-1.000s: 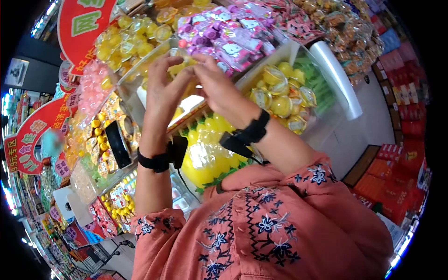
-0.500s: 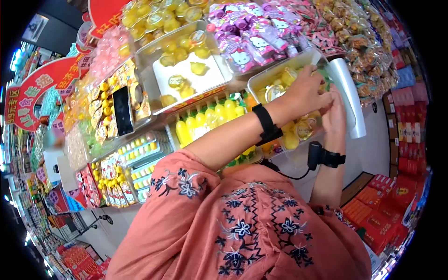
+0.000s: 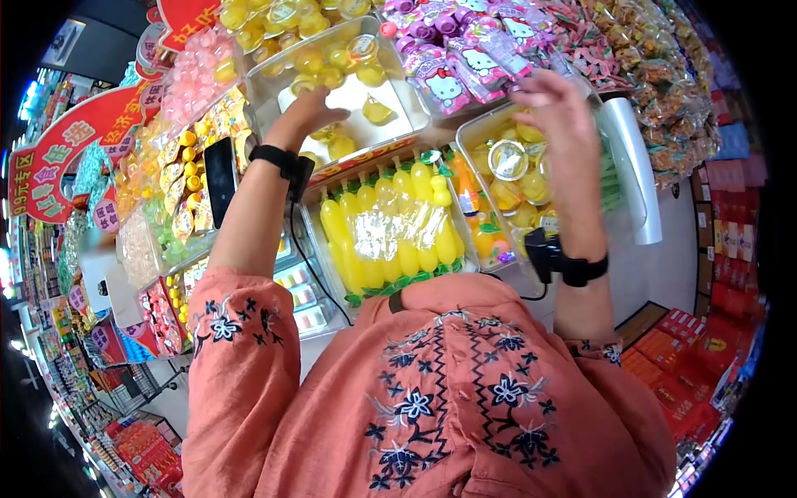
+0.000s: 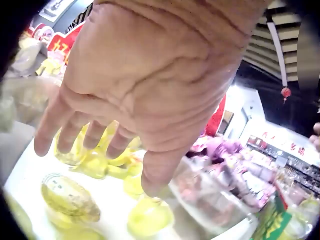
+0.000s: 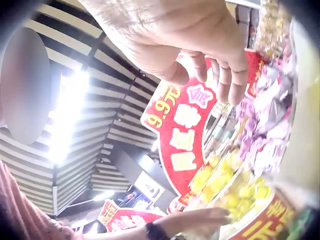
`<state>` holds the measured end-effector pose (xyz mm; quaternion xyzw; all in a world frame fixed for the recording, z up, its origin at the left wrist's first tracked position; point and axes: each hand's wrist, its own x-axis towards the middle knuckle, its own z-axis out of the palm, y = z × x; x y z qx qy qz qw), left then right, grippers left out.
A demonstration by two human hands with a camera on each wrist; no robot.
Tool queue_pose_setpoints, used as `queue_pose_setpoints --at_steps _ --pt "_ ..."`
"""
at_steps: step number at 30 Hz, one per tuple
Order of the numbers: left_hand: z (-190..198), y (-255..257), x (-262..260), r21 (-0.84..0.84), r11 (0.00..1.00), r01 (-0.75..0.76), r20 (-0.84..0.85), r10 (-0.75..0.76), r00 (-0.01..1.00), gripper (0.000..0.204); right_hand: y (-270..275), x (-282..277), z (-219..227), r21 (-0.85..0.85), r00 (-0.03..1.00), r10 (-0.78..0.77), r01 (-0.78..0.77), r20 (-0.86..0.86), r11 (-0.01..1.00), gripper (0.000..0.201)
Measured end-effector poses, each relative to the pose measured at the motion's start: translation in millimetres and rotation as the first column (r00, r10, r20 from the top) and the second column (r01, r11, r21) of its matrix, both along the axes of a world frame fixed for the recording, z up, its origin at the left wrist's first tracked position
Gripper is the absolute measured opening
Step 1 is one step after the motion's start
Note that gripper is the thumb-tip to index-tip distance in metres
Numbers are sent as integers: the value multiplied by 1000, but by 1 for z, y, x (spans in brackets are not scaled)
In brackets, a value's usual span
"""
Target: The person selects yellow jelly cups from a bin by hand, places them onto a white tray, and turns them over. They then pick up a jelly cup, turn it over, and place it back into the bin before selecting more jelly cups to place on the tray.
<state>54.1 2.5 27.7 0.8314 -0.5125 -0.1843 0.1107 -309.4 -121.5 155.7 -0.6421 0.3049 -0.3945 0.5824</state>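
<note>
Two hands (image 3: 309,114) (image 3: 566,124) hover over two clear bins (image 3: 409,112) (image 3: 463,139).

The tub (image 3: 400,108) under the left hand (image 3: 309,114) looks like smooth, clear plastic. The phone (image 3: 220,181) near that hand is shiny. The shirt (image 3: 465,365) is dull cloth.

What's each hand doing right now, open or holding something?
Left hand: open, empty, over yellow candies.
Right hand: open, fingers loosely curled, nothing visible in it.
</note>
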Motion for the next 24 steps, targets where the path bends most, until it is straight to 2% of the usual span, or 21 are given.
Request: queue_pose_setpoints --at_steps 3,5,7,8,10,14,17,18,20,22,24 --pt "-26 -2 10 147 989 10 -20 -7 1000 71 27 38 -19 81 960 279 -276 -32 958 32" --pt "-43 -5 19 200 979 25 -88 -8 996 77 46 56 -39 156 918 395 -385 -38 910 33" --pt "-39 -10 12 231 971 58 -123 -30 992 80 63 68 -65 153 889 450 -435 -82 887 33" --pt "-29 -13 10 271 961 54 -183 -4 983 84 70 70 -71 183 879 470 -451 -75 873 32" --pt "-7 -25 -4 295 955 37 -176 17 984 93 79 70 -75 184 869 486 -465 -91 866 29" --pt "-16 -49 -10 295 950 105 -194 -48 980 94 79 67 -78 312 853 511 -458 -109 832 30" --pt "-6 -64 -30 359 910 208 -202 -142 969 92 72 65 -77 392 819 560 -478 -125 786 34" --pt "-8 -67 -35 352 903 245 -164 -199 966 88 72 64 -78 394 818 562 -480 -121 784 33" --pt "-8 -72 -40 384 885 263 -182 -206 961 83 76 62 -80 403 819 563 -481 -109 778 31" --pt "-11 -75 -40 390 876 283 -168 -234 957 70 86 62 -92 352 808 559 -476 -188 806 30" --pt "-8 -74 -38 372 892 256 -195 -194 961 66 98 59 -96 319 777 588 -512 -223 797 29"
